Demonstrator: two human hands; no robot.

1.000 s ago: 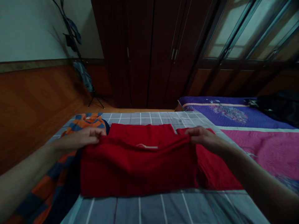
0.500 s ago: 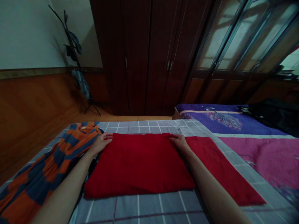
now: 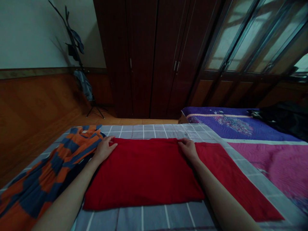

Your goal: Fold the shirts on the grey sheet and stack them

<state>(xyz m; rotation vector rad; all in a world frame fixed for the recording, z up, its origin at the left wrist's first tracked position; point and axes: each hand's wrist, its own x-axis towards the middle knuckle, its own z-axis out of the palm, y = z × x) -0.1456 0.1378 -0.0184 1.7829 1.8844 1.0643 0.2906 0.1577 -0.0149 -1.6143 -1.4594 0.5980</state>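
A red cloth point(image 3: 144, 173), folded into a wide flat shape, lies on the grey checked bedding. At its far left corner, my left hand point(image 3: 105, 149) pinches the edge between thumb and fingers. My right hand point(image 3: 189, 149) grips the far right corner in the same way. Another flat red piece point(image 3: 235, 179) lies to the right, partly behind my right forearm; whether it joins the folded cloth is hidden. An orange and blue checked garment point(image 3: 45, 173) is spread on the left, partly under my left forearm.
The bed's grey checked cover point(image 3: 144, 131) reaches past the red cloth. A purple and pink bed cover point(image 3: 264, 141) lies at the right, with a black item point(image 3: 284, 118) on it. A dark wardrobe point(image 3: 141, 64) and coat stand point(image 3: 78, 57) stand beyond.
The red cloth's near edge sits slightly lower in view, and its right side reaches a little further right. My right hand has shifted slightly right. Both hands remain at the far corners.
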